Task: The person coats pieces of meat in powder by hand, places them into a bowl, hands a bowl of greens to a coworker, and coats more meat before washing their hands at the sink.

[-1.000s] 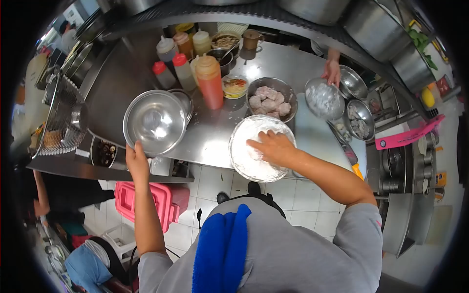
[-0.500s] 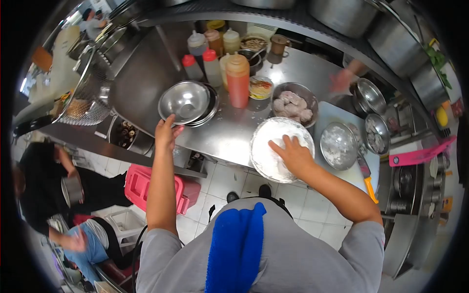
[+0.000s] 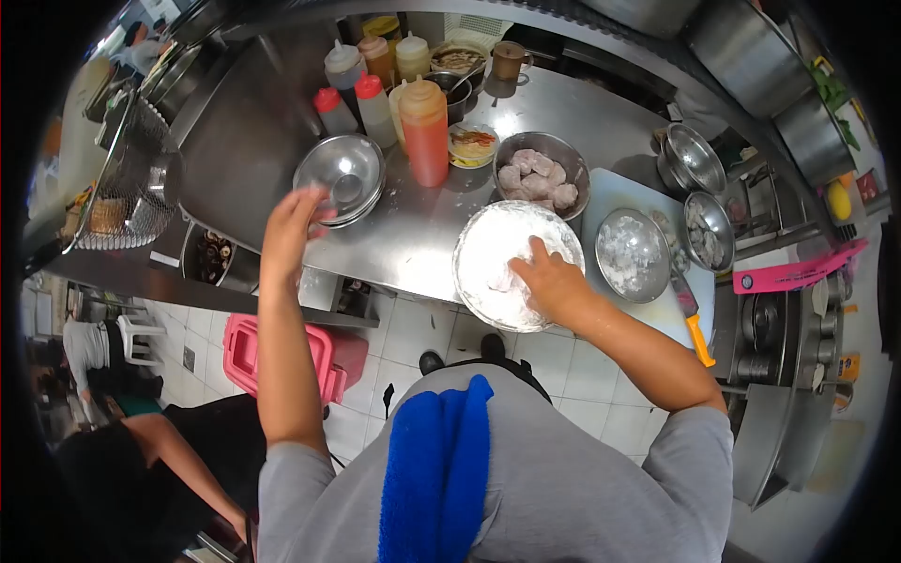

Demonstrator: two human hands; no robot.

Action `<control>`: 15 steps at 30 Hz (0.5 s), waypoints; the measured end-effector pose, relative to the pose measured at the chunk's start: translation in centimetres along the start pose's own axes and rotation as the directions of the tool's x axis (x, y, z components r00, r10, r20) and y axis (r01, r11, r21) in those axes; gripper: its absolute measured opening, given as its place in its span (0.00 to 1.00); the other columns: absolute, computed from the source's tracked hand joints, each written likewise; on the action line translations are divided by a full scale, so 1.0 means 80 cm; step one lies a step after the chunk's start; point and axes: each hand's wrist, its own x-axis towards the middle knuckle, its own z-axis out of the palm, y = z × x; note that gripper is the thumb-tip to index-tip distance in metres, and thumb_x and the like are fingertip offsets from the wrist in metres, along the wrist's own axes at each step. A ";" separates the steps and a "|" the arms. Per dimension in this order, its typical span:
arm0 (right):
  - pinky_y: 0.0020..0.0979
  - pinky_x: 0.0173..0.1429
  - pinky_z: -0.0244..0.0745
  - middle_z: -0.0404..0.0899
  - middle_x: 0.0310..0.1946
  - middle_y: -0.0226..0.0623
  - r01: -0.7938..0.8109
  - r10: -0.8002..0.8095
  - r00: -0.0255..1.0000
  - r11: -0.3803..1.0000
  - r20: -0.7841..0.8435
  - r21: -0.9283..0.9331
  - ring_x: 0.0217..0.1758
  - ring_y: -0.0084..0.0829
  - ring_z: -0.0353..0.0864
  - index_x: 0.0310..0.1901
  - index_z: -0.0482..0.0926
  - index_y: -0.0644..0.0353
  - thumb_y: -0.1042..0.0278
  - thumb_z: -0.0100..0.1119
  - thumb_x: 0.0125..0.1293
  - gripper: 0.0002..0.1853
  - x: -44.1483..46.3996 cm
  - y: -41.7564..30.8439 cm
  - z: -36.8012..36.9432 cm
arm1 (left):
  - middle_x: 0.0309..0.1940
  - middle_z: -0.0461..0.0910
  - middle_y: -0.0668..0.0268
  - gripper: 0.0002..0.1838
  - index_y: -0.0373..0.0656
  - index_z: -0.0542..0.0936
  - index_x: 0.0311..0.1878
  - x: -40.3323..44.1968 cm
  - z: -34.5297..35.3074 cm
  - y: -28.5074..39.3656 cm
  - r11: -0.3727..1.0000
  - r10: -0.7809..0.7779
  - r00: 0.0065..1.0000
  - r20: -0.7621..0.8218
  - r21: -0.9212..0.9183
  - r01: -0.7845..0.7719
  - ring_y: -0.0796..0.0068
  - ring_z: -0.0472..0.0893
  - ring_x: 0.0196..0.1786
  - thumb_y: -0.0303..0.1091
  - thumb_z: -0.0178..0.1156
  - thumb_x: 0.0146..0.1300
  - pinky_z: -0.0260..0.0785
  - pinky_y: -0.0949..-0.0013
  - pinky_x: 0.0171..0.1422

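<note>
My right hand [image 3: 554, 284] is over a wide bowl of white flour [image 3: 479, 239], its visible fingers apart and touching the flour. A pale floured lump [image 3: 500, 278] lies by the fingertips; its kind is unclear. My left hand [image 3: 297, 230], smeared by motion, is raised beside the near left rim of a stack of metal bowls [image 3: 349, 178], its fingers stretched out and apart. Whether it touches the rim I cannot tell. Behind the flour stands a metal bowl [image 3: 500, 197] with pale, flour-dusted raw pieces [image 3: 538, 176].
Squeeze bottles [image 3: 424, 136] and a small tub of shredded food [image 3: 471, 145] stand behind. To the right are a cutting board [image 3: 605, 192], a floured metal bowl [image 3: 633, 253] and an orange-handled knife [image 3: 697, 338]. A person in black [image 3: 178, 479] is at lower left, near a pink bin [image 3: 282, 357].
The view has shifted, so the counter sits further left. My left hand has drawn back from the bowl rim. The person in black has moved lower; a blurred hand at upper right is gone.
</note>
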 end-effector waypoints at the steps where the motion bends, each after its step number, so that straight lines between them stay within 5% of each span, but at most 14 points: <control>1: 0.44 0.46 0.76 0.59 0.58 0.49 0.051 -0.052 0.998 0.998 -0.031 -0.031 0.50 0.49 0.73 0.60 0.66 0.45 0.67 0.67 0.45 0.36 0.003 0.000 0.005 | 0.44 0.78 0.68 0.17 0.42 0.76 0.49 0.005 0.009 0.027 0.998 0.052 0.994 0.091 0.040 -0.056 0.78 0.78 0.43 0.45 0.52 0.66 0.68 0.74 0.44; 3: 0.43 0.46 0.76 0.58 0.59 0.50 0.082 -0.081 0.991 0.997 -0.106 0.003 0.51 0.49 0.73 0.58 0.66 0.45 0.66 0.66 0.47 0.33 0.010 0.008 -0.003 | 0.44 0.78 0.69 0.18 0.41 0.76 0.49 0.014 0.032 0.089 0.990 0.105 0.979 0.178 0.073 -0.119 0.79 0.78 0.43 0.45 0.52 0.66 0.68 0.75 0.44; 5: 0.42 0.47 0.77 0.58 0.61 0.52 0.122 -0.116 0.977 0.992 -0.179 0.024 0.52 0.50 0.74 0.57 0.67 0.45 0.65 0.65 0.48 0.31 0.014 0.013 -0.018 | 0.43 0.78 0.68 0.18 0.38 0.77 0.48 0.014 0.054 0.137 0.904 0.178 0.904 0.388 0.300 -0.306 0.79 0.77 0.42 0.44 0.53 0.66 0.67 0.75 0.45; 6: 0.43 0.47 0.76 0.57 0.61 0.51 0.127 -0.117 0.981 0.990 -0.155 0.057 0.52 0.49 0.73 0.57 0.67 0.45 0.66 0.65 0.47 0.32 0.014 0.007 -0.029 | 0.43 0.78 0.68 0.18 0.38 0.77 0.48 0.017 0.056 0.134 0.905 0.183 0.910 0.371 0.298 -0.304 0.79 0.77 0.42 0.44 0.53 0.66 0.67 0.75 0.45; 8: 0.45 0.48 0.76 0.57 0.61 0.51 0.178 -0.159 0.971 0.979 -0.177 0.100 0.53 0.49 0.72 0.57 0.69 0.44 0.65 0.65 0.47 0.31 0.011 -0.009 -0.018 | 0.34 0.78 0.69 0.14 0.39 0.78 0.42 0.024 0.066 0.123 0.823 0.240 0.766 0.596 0.293 -0.486 0.78 0.77 0.38 0.41 0.55 0.64 0.68 0.73 0.42; 9: 0.44 0.44 0.78 0.59 0.60 0.51 0.181 -0.174 0.961 0.983 -0.217 0.013 0.50 0.48 0.73 0.55 0.71 0.45 0.65 0.65 0.46 0.30 0.016 -0.015 0.006 | 0.32 0.78 0.66 0.14 0.38 0.78 0.40 0.002 0.065 0.111 0.791 0.162 0.787 0.595 0.398 -0.464 0.76 0.77 0.37 0.40 0.55 0.64 0.69 0.71 0.43; 10: 0.43 0.41 0.78 0.59 0.59 0.51 0.170 -0.164 0.955 0.985 -0.246 0.000 0.48 0.47 0.74 0.54 0.72 0.46 0.66 0.65 0.46 0.29 0.022 -0.016 0.017 | 0.33 0.79 0.63 0.14 0.38 0.78 0.41 -0.002 0.055 0.078 0.669 0.169 0.681 0.713 0.424 -0.610 0.76 0.77 0.37 0.40 0.55 0.64 0.69 0.71 0.44; 12: 0.42 0.38 0.79 0.60 0.59 0.51 0.155 -0.147 0.944 0.988 -0.297 0.003 0.45 0.47 0.75 0.52 0.74 0.46 0.67 0.65 0.45 0.27 0.028 -0.012 0.025 | 0.33 0.78 0.62 0.13 0.40 0.79 0.41 -0.045 0.038 0.014 0.833 -0.221 0.755 0.618 0.522 -0.184 0.75 0.79 0.35 0.41 0.56 0.64 0.71 0.70 0.42; 15: 0.39 0.34 0.79 0.61 0.57 0.51 0.121 -0.091 0.941 0.990 -0.327 0.074 0.42 0.47 0.76 0.51 0.75 0.46 0.69 0.64 0.44 0.27 0.026 -0.004 0.033 | 0.40 0.77 0.67 0.13 0.40 0.77 0.46 -0.098 0.057 -0.053 0.913 -0.365 0.737 0.568 0.374 0.164 0.78 0.79 0.39 0.39 0.56 0.65 0.72 0.74 0.42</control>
